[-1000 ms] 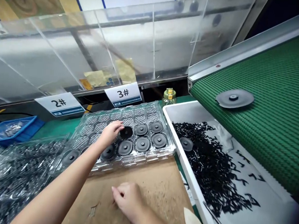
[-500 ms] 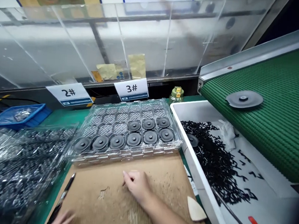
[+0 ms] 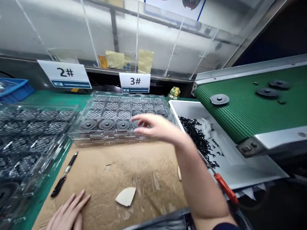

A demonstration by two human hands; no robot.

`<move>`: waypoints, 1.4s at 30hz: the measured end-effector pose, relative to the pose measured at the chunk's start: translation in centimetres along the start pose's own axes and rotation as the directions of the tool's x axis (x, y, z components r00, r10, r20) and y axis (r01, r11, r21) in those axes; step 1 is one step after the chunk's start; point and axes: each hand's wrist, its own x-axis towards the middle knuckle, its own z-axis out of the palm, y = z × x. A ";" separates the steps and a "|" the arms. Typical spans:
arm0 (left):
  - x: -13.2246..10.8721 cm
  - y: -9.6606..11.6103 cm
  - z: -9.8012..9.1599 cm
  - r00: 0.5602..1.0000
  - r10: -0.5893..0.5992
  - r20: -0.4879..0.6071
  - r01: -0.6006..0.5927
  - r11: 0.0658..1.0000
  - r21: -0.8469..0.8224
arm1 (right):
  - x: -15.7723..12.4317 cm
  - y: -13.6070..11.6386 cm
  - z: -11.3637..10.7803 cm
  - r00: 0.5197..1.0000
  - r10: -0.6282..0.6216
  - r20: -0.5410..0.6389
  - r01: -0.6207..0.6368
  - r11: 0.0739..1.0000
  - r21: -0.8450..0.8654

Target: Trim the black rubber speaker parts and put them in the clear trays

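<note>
Right hand point(image 3: 155, 126): looking slightly blurred and covering some discs point(image 3: 107, 124) in the clear tray point(image 3: 109, 140); whether it is touching one is unclear.
Left hand point(image 3: 69, 215): being cut off by the bottom edge.
Blue bin point(image 3: 14, 94): running past the left edge.
Green belt point(image 3: 296, 107): running past the right.

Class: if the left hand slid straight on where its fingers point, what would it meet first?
Across the cardboard, the left hand would probably first meet the near edge of the clear plastic tray, passing left of the off-white wedge-shaped piece; its exact heading is uncertain.
</note>
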 end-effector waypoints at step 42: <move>2.5 12.6 -4.0 0.901 0.424 0.087 -0.192 0.572 -0.798 | -19.3 -3.3 22.0 0.901 0.408 0.144 -0.377 0.577 0.725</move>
